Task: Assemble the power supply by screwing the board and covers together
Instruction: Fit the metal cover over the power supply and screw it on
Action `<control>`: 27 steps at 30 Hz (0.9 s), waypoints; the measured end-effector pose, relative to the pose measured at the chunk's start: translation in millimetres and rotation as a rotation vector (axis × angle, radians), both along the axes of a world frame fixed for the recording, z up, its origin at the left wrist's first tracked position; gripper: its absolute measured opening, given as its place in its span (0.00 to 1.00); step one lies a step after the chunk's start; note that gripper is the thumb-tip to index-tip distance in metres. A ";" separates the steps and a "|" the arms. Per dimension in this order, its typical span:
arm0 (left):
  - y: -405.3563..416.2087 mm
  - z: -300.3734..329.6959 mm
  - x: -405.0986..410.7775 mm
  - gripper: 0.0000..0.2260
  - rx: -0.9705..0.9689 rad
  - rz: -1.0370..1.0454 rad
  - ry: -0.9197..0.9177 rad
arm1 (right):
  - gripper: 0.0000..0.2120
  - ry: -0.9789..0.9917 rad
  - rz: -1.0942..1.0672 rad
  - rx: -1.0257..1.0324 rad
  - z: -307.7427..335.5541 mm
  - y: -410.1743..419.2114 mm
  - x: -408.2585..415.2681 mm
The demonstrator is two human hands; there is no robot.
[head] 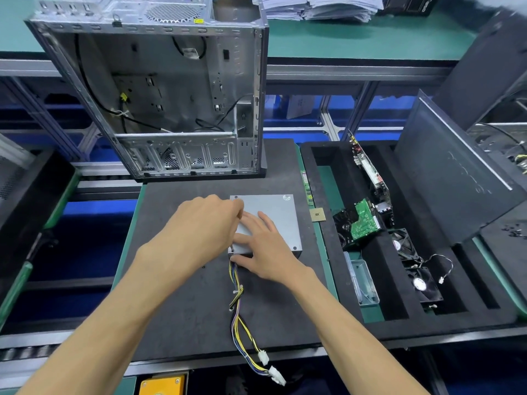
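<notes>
From my head view, the flat grey metal power supply box [271, 220] lies on the dark desk mat [176, 309], in front of the open silver computer case [171, 104]. My left hand [205, 223] rests curled at its left edge, whether pinching anything I cannot tell; my right hand [262, 246] presses flat on top, fingers spread.

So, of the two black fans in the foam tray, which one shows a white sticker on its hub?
The nearer fan, at the tray's front; the farther fan behind it shows a dark hub.

electronics assembly workshop, green bench [370, 44], bare pc case [159, 89], foam parts tray [322, 178], aluminium frame racks [328, 121]
</notes>
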State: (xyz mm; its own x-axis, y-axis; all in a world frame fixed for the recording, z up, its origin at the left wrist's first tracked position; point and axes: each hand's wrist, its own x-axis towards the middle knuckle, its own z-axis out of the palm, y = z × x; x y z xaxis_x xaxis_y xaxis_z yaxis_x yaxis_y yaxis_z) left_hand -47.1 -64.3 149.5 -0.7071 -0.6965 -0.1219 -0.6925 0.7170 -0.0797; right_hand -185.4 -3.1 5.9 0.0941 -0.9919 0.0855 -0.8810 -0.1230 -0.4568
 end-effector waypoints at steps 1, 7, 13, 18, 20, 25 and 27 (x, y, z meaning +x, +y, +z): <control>-0.8 -0.9 1.9 0.08 0.027 -0.008 0.012 | 0.20 -0.001 0.001 0.001 0.2 0.1 -0.1; -2.1 -5.6 10.7 0.07 0.016 -0.040 0.045 | 0.20 0.021 0.004 -0.003 -0.4 -0.1 0.1; 2.0 -9.4 2.9 0.06 -0.065 0.054 0.013 | 0.20 0.019 0.001 -0.003 -1.1 -1.1 -0.1; 4.8 -7.8 -0.4 0.04 -0.041 -0.027 -0.011 | 0.20 -0.008 0.005 0.008 -2.2 -0.9 1.2; 3.2 -7.3 0.1 0.04 -0.065 -0.026 0.012 | 0.20 -0.014 -0.005 0.024 2.0 -1.3 -0.2; 3.9 -8.3 0.6 0.07 -0.107 -0.026 0.111 | 0.18 -0.533 -0.017 0.106 37.7 2.0 13.2; 5.5 -8.7 0.3 0.07 -0.094 -0.030 0.131 | 0.11 -0.732 -0.096 0.176 56.9 -0.9 23.2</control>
State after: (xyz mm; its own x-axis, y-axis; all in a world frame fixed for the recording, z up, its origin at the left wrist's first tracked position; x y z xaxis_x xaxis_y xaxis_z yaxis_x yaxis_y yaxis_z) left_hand -46.9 -58.8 140.9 -0.7336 -0.6786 0.0377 -0.6795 0.7314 -0.0579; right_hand -162.2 -4.0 62.7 -0.0136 -0.9976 -0.0677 -0.3484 0.0682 -0.9348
